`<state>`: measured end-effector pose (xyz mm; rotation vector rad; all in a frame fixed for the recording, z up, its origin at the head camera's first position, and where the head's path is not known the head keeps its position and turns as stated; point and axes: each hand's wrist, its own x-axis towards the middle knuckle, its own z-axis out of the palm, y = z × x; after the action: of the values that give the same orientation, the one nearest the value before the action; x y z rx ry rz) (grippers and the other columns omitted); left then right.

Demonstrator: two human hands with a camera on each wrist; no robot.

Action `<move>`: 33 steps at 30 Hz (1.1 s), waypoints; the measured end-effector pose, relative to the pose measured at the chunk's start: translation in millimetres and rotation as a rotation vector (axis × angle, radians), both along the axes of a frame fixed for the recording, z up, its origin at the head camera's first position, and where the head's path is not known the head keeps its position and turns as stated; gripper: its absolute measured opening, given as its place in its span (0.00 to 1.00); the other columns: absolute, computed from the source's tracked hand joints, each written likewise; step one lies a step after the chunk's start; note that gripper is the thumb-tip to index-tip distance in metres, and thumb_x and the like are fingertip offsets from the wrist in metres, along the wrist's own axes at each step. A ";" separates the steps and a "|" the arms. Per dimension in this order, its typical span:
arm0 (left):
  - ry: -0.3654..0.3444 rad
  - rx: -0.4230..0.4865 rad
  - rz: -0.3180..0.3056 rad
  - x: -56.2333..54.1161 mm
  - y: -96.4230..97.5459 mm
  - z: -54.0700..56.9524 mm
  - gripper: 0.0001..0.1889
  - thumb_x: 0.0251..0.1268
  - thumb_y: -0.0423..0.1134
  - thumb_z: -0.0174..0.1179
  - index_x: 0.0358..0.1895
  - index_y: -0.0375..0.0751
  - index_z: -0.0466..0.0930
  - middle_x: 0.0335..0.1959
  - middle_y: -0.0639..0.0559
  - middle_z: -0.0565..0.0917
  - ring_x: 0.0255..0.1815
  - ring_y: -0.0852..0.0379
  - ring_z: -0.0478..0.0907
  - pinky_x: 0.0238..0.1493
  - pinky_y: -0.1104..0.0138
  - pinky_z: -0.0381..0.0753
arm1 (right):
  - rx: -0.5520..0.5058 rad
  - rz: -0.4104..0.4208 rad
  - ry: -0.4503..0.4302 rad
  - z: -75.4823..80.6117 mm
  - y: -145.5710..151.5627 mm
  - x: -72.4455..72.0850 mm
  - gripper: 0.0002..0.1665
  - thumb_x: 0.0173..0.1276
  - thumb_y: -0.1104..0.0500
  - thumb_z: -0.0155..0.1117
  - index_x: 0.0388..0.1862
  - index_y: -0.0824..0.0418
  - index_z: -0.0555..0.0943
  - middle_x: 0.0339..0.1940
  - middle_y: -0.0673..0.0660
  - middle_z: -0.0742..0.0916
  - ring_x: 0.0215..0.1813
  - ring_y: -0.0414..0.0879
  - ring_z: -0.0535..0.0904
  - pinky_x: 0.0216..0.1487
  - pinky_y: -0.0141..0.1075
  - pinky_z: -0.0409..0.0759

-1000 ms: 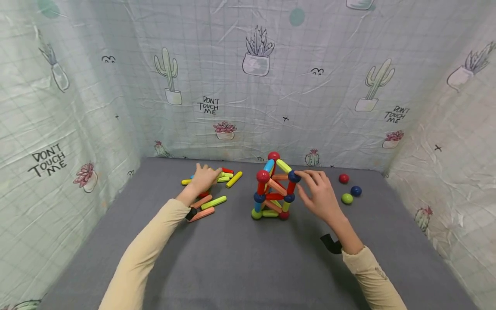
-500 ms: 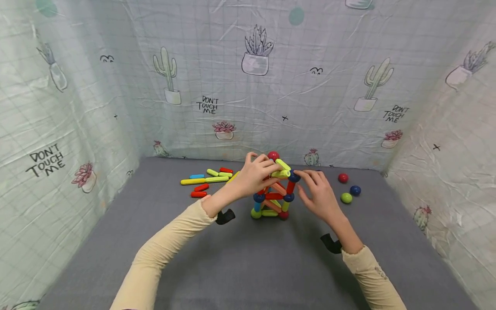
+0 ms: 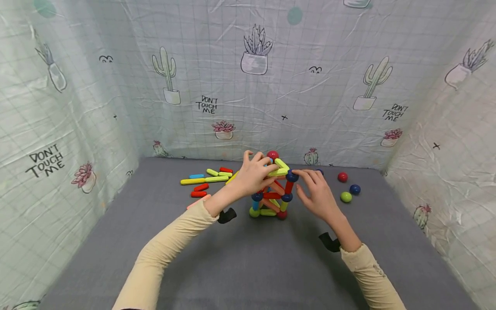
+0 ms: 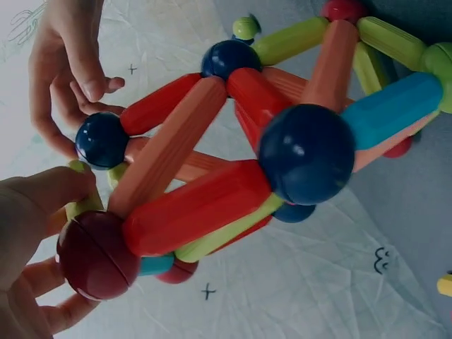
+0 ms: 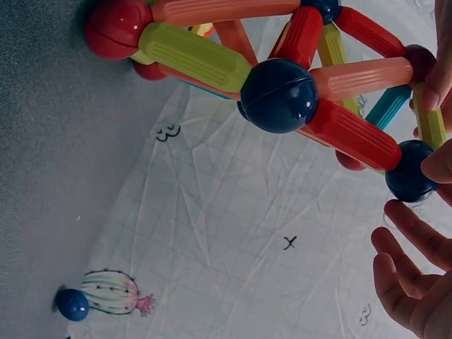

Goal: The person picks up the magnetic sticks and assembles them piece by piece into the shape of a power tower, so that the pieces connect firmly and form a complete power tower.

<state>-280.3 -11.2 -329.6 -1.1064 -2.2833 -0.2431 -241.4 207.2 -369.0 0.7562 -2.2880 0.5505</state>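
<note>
A tower of magnetic rods and balls (image 3: 272, 196) stands on the grey table. My left hand (image 3: 253, 174) reaches over its top and pinches a lime rod (image 3: 278, 172) between thumb and fingers. One end of that rod is at the upper blue ball (image 3: 292, 175). In the left wrist view, the other end is close to a red ball (image 4: 99, 254), with fingers behind it. From the other side, my right hand (image 3: 318, 193) holds the same blue ball with its fingertips. The left hand hides part of the tower's top in the head view.
Left of the tower lie loose rods: yellow (image 3: 192, 182), red (image 3: 201, 187), blue (image 3: 196, 176), lime and salmon. At the right are a red ball (image 3: 342, 177), a blue ball (image 3: 354, 189) and a green ball (image 3: 346, 196). A patterned curtain (image 3: 286, 86) surrounds the table.
My left hand has come from the loose rods to the tower's top, bringing a lime rod. Since half a second ago, the rod has lowered against the blue ball. My right hand has barely moved.
</note>
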 end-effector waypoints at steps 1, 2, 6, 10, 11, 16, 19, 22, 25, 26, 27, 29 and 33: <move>-0.012 0.001 0.002 0.2 -1.0 0.0 0.13 0.54 0.45 0.61 0.43 0.50 0.80 0.34 0.53 0.78 0.40 0.54 0.67 0.51 0.49 0.59 | -0.003 0.002 -0.003 0.4 -0.3 0.0 0.25 0.55 0.65 0.62 0.54 0.58 0.74 0.45 0.59 0.79 0.43 0.50 0.70 0.38 0.41 0.70; -0.021 -0.002 0.004 0.3 -1.8 0.0 0.13 0.54 0.45 0.61 0.43 0.50 0.80 0.34 0.53 0.78 0.40 0.54 0.67 0.51 0.49 0.58 | -0.004 0.004 -0.007 0.8 -0.7 0.1 0.25 0.55 0.64 0.61 0.54 0.58 0.73 0.45 0.59 0.79 0.43 0.50 0.70 0.38 0.41 0.70; -0.038 -0.056 0.025 0.5 -2.5 1.3 0.14 0.57 0.47 0.59 0.46 0.51 0.80 0.35 0.53 0.78 0.40 0.53 0.67 0.51 0.49 0.58 | -0.004 0.002 -0.024 1.0 -1.5 0.6 0.25 0.55 0.65 0.62 0.55 0.58 0.73 0.45 0.59 0.79 0.42 0.49 0.69 0.38 0.41 0.70; -0.033 -0.119 0.057 1.3 -1.0 3.9 0.15 0.58 0.48 0.57 0.48 0.53 0.79 0.36 0.53 0.78 0.41 0.52 0.68 0.51 0.48 0.59 | -0.015 0.008 -0.040 0.2 -0.9 0.6 0.26 0.54 0.66 0.63 0.55 0.58 0.73 0.45 0.59 0.79 0.42 0.49 0.69 0.36 0.40 0.70; -0.031 -0.127 0.063 1.7 -0.7 4.2 0.15 0.58 0.48 0.57 0.48 0.54 0.79 0.37 0.52 0.78 0.42 0.52 0.68 0.51 0.48 0.59 | -0.019 0.012 -0.041 -0.1 -0.6 0.3 0.27 0.54 0.66 0.63 0.55 0.58 0.73 0.45 0.58 0.79 0.42 0.48 0.69 0.36 0.40 0.70; 0.006 -0.142 0.078 2.9 -1.6 1.2 0.13 0.59 0.49 0.56 0.46 0.55 0.80 0.35 0.53 0.77 0.41 0.52 0.68 0.50 0.47 0.59 | -0.032 0.041 -0.047 -0.3 0.9 -1.2 0.27 0.55 0.66 0.62 0.56 0.57 0.73 0.45 0.58 0.79 0.42 0.47 0.68 0.36 0.40 0.69; 0.016 -0.092 0.068 2.4 -4.3 -5.1 0.15 0.58 0.50 0.56 0.48 0.54 0.78 0.38 0.52 0.75 0.41 0.53 0.67 0.50 0.46 0.59 | -0.038 0.053 -0.058 -1.2 1.7 -1.8 0.27 0.55 0.66 0.62 0.56 0.58 0.72 0.46 0.58 0.79 0.42 0.47 0.68 0.37 0.40 0.69; 0.020 0.024 0.068 2.6 -9.6 -13.1 0.21 0.54 0.51 0.60 0.50 0.49 0.76 0.41 0.51 0.74 0.42 0.52 0.67 0.50 0.47 0.59 | -0.051 0.059 -0.078 -2.7 3.1 -2.3 0.28 0.55 0.67 0.62 0.57 0.59 0.71 0.47 0.58 0.78 0.43 0.49 0.70 0.39 0.41 0.70; 0.011 0.145 0.087 5.6 -17.1 -18.4 0.23 0.48 0.50 0.65 0.48 0.46 0.75 0.41 0.50 0.74 0.41 0.52 0.68 0.49 0.47 0.59 | -0.068 0.065 -0.097 -3.4 4.1 -2.5 0.27 0.55 0.67 0.61 0.57 0.61 0.70 0.48 0.58 0.78 0.45 0.50 0.71 0.41 0.42 0.71; 0.004 0.179 0.092 6.5 -19.5 -19.5 0.22 0.47 0.50 0.66 0.46 0.46 0.75 0.40 0.50 0.74 0.40 0.52 0.69 0.49 0.48 0.59 | -0.074 0.069 -0.099 -3.5 4.4 -2.5 0.27 0.55 0.67 0.61 0.56 0.62 0.70 0.48 0.58 0.78 0.45 0.50 0.71 0.41 0.41 0.71; -0.007 0.205 0.095 7.1 -22.0 -19.9 0.21 0.47 0.49 0.66 0.44 0.46 0.76 0.40 0.50 0.74 0.40 0.52 0.69 0.49 0.48 0.59 | -0.079 0.078 -0.100 -3.3 4.3 -2.3 0.27 0.55 0.67 0.61 0.56 0.62 0.70 0.48 0.58 0.79 0.45 0.50 0.71 0.42 0.41 0.70; -0.033 0.233 0.096 5.9 -26.2 -19.9 0.17 0.48 0.47 0.66 0.42 0.47 0.76 0.40 0.49 0.74 0.39 0.52 0.69 0.48 0.48 0.59 | -0.078 0.099 -0.084 -2.1 3.4 -1.2 0.26 0.54 0.68 0.61 0.55 0.62 0.72 0.47 0.58 0.79 0.45 0.49 0.70 0.43 0.42 0.70; -0.067 0.217 0.074 -10.0 -34.1 -16.9 0.14 0.50 0.44 0.64 0.42 0.49 0.79 0.40 0.49 0.74 0.40 0.50 0.68 0.49 0.46 0.58 | -0.009 0.136 0.007 2.0 -3.9 2.4 0.25 0.52 0.67 0.62 0.53 0.62 0.74 0.43 0.58 0.80 0.44 0.49 0.69 0.42 0.43 0.70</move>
<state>-290.3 -45.4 -346.4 -0.9137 -2.2871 -0.4923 -239.1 203.3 -367.0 0.9126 -2.2374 0.6183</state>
